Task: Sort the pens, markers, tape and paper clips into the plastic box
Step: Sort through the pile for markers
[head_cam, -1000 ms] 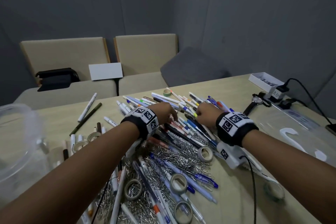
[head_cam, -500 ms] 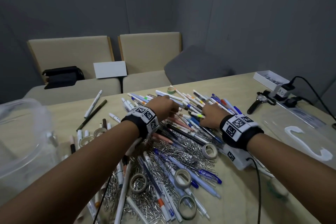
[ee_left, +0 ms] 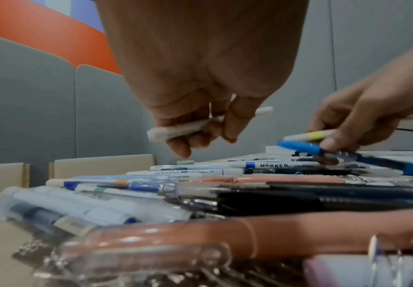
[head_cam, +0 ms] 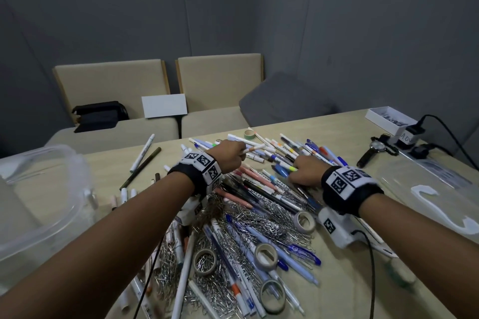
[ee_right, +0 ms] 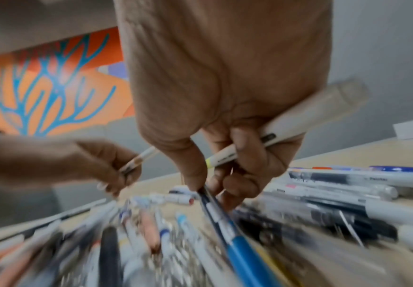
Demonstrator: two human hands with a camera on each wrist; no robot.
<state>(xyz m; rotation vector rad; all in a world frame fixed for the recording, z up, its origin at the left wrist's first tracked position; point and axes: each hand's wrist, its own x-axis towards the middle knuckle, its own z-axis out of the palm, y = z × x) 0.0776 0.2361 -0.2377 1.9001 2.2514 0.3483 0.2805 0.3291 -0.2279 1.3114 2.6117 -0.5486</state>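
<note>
A mixed heap of pens and markers is spread across the beige surface, over a layer of silver paper clips; several tape rolls lie in and beside the heap. Barrels are mostly white, blue, black and pink, some printed "MARKER". A white marker with an orange band is pinched by the left hand, its fingers curled round it, raised just above the pile. A white marker with a yellow band is held in the right hand, and a blue pen is pinched at its dark end by the same fingers. The clear plastic box sits at the left edge, well apart from the heap; its clear lid lies at the right.
</note>
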